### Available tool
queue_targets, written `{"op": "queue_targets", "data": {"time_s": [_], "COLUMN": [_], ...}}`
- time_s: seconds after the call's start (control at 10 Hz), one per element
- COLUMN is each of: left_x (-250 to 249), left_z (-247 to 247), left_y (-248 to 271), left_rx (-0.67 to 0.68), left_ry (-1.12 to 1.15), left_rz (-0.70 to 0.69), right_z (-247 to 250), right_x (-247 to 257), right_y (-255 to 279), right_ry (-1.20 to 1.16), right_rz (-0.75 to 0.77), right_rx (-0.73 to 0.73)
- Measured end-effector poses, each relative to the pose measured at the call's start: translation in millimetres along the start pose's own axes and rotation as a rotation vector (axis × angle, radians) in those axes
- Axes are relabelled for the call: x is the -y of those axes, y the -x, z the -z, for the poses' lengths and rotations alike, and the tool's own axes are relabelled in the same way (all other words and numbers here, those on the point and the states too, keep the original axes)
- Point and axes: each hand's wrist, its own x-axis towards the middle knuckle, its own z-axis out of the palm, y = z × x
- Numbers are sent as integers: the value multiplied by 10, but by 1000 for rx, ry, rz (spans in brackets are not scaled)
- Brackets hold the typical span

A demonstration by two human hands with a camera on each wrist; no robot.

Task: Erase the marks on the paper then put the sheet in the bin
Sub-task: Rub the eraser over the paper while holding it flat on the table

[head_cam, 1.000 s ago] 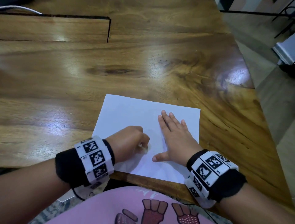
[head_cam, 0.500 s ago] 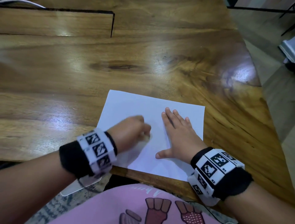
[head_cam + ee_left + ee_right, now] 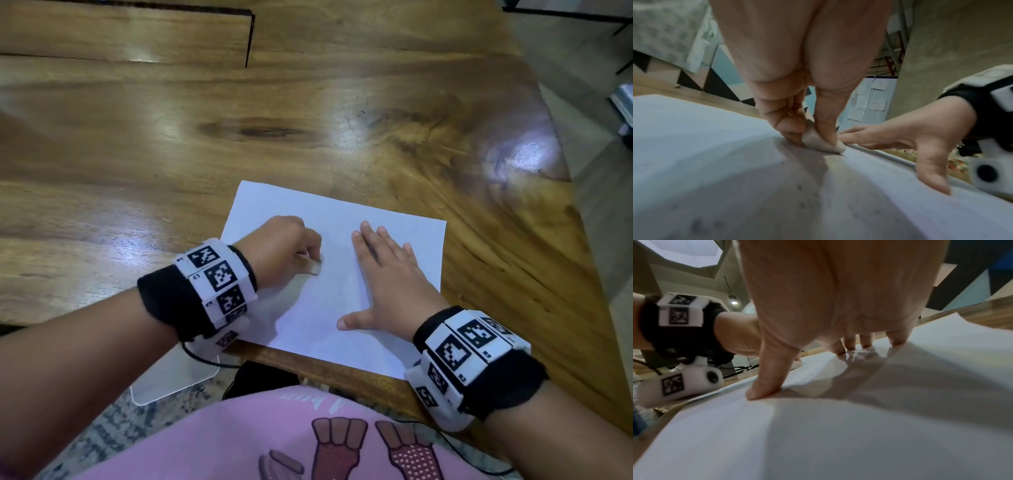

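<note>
Sheet of paper (image 3: pixel 342 240) is lying flat on the wooden table (image 3: pixel 308 120), near the front edge. Left hand (image 3: pixel 281 250) is pinching a small pale eraser (image 3: pixel 822 142) between thumb and curled fingers, its tip touching the sheet (small dark specks are showing on the paper nearby). Right hand (image 3: pixel 387 281) is pressing the sheet down, fingers straight and slightly spread, thumb out wide.
</note>
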Motion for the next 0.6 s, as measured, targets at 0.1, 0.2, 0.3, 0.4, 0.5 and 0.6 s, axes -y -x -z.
{"op": "queue_targets", "data": {"time_s": [0.1, 0.2, 0.3, 0.4, 0.5, 0.6], "left_x": [11, 21, 2, -42, -1, 48], "left_z": [-49, -57, -10, -48, -94, -86], "left_y": [173, 346, 220, 40, 53, 216], "left_rx": [44, 254, 232, -42, -79, 134], "left_ry": [-1, -45, -62, -28, -21, -34], "left_rz": [-20, -64, -56, -27, -15, -59], "right_z": [9, 13, 4, 0, 1, -6], "right_x": [1, 2, 1, 2, 1, -11], "right_y": [0, 5, 2, -1, 0, -7], "right_ry": [-6, -12, -19, -14, -8, -7], "right_rz": [1, 5, 6, 2, 3, 11], "right_rx": [4, 4, -3, -6, -5, 5]}}
